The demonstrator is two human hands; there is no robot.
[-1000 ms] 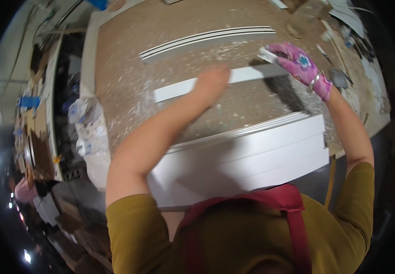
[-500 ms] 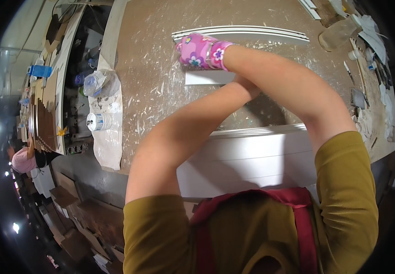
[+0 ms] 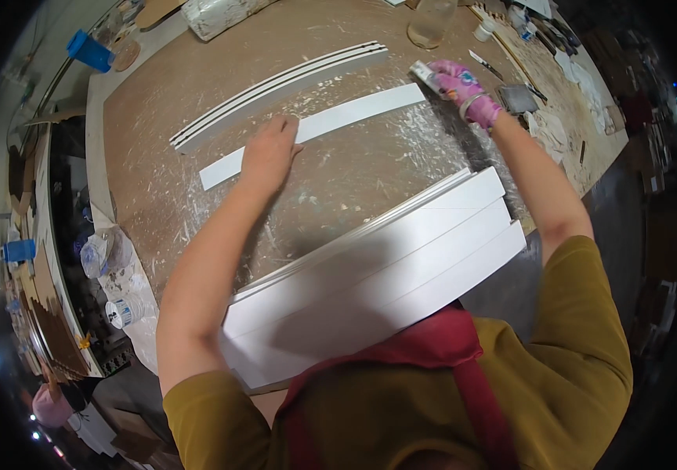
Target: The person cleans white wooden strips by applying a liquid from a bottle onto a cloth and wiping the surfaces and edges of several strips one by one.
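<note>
In the head view, the left grip lies across a white strip, apparently steadying it on the bench; whether its fingers pinch the edges, I cannot tell. The gloved right grip pinches a pale block by the strip's end, contact unclear. Nearer than both grips, the apron partly hides stacked boards.

The tabletop is brown, scuffed and flecked with white scraps. A flat white strip lies across its middle; just beyond it lies a white length with dark lines. Overlapping white boards cover the near edge. Toward the far right lie a clear container, a small white pot, a knife and a grey square piece.
</note>
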